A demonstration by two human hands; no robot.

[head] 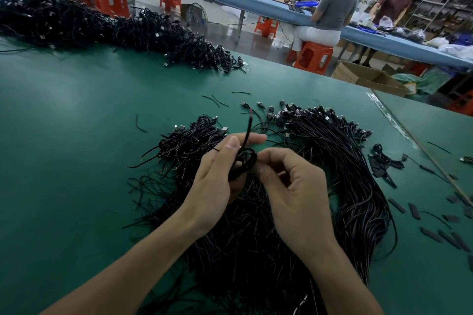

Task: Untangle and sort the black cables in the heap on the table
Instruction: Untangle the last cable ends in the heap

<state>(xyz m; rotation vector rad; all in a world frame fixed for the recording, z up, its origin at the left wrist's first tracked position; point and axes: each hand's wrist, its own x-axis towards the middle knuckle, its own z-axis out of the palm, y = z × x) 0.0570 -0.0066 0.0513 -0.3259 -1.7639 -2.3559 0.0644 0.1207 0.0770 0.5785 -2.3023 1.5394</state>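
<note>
Cable (244, 158) loops between left hand (217, 174) gripping it and right hand (289, 181) pinching it

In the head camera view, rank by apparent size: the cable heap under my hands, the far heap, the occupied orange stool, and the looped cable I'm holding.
1. near cable heap
2. far heap, though distance shrinks it
3. orange stool and looped cable look about alike, so unranked

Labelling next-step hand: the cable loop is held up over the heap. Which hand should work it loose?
Right, probably. The right hand has fingertips pinching the edge of the cable loop, while the left hand grips the strands below it as the anchor.
</note>
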